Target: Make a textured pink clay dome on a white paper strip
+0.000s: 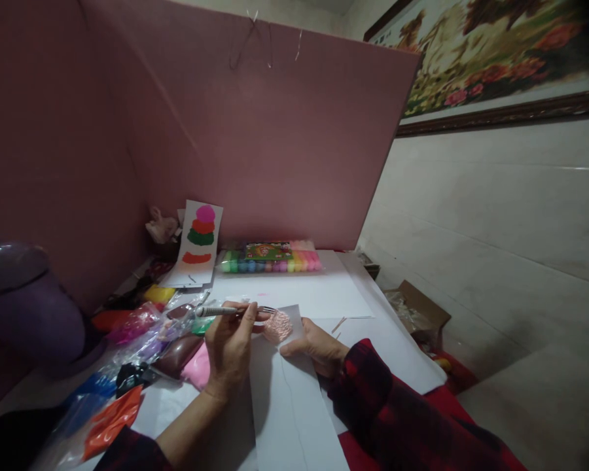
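My left hand [230, 353] is closed round a fork [216, 312] with a pale, patterned handle. The fork's metal tines reach the upper left edge of a round, rough-textured patch of pale pink clay [277, 326]. That patch lies near the top of a long white paper strip [287, 399], which has a thin wavy line running down it. On the strip's right side my right hand [319, 345] grips its edge, the thumb resting on the front just below the clay. The fingers of the right hand are partly hidden behind the paper.
Bags of coloured clay, including an orange one [112, 422], crowd the left side. A card with coloured clay shapes [200, 242] leans at the back beside a clay pack [272, 257]. Thin sticks [339, 324] lie right. A purple container [27, 314] stands far left; a cardboard box [425, 307], right.
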A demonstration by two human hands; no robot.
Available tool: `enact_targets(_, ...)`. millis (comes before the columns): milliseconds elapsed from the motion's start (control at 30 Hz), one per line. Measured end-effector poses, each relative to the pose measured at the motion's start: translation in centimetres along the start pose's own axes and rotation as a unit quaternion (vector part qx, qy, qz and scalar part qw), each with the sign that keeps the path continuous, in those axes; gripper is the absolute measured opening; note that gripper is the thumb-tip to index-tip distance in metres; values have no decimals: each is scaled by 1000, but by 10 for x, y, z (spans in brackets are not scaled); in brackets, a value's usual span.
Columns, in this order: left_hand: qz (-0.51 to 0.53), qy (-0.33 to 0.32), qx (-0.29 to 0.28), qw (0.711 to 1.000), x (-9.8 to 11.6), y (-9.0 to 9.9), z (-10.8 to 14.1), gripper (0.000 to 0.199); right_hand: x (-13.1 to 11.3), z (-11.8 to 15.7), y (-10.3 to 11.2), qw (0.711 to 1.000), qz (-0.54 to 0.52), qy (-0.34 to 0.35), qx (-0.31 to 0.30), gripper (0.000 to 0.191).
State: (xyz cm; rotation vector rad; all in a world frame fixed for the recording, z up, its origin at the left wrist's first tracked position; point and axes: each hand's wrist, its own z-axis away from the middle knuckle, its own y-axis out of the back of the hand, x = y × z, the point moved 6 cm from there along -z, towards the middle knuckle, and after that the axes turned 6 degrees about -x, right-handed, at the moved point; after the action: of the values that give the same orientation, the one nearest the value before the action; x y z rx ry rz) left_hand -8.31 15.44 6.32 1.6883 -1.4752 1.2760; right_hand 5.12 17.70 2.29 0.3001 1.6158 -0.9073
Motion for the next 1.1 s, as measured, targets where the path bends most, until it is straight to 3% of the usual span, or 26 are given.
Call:
enact_targets(133,6,1,-1,1000,1,-2,-1,19,-1,1,-1,1000,-4,-6,-1,62)
enact_targets(300,18,36,18,999,0,0,-1,20,3,1,2,1000,-6,-17,13,55)
enact_targets(500,7,14,11,1000,3,-1,-1,21,0,0,1,1000,0,9,-4,52)
enact_targets(1100,3,22,30,999,3,6,-1,19,-5,3,-6,1000,10,1,-10,58)
